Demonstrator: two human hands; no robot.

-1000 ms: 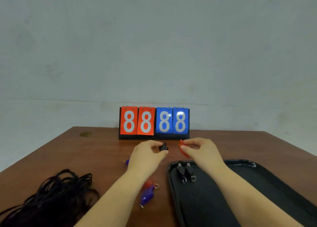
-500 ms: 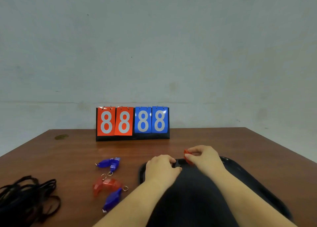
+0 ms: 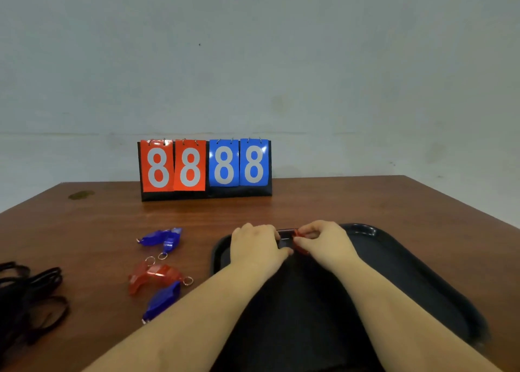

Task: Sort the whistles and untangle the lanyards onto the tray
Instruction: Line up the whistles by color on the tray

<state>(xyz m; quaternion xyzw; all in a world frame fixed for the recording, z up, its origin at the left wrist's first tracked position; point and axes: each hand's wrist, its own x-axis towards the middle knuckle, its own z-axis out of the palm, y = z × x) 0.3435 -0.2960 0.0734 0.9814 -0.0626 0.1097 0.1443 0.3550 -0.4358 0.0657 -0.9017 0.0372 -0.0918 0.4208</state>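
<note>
My left hand (image 3: 256,249) is over the far left corner of the black tray (image 3: 422,276), its curled fingers and thumb closed round a black whistle (image 3: 283,240) that is mostly hidden. Right beside it my right hand (image 3: 323,242) pinches a red whistle (image 3: 299,242) low over the tray. On the table left of the tray lie two blue whistles (image 3: 163,236), red whistles (image 3: 153,276) and another blue whistle (image 3: 163,298). A tangle of black lanyards (image 3: 25,295) lies at the left edge.
A flip scoreboard (image 3: 205,169) showing 88 in red and 88 in blue stands at the back of the brown wooden table (image 3: 323,202). A pale wall rises behind it. My forearms cover much of the tray's floor.
Both hands have come down from in front of the scoreboard to the tray's far edge, carrying the black and red whistles. The view has shifted right, so the loose whistles now show.
</note>
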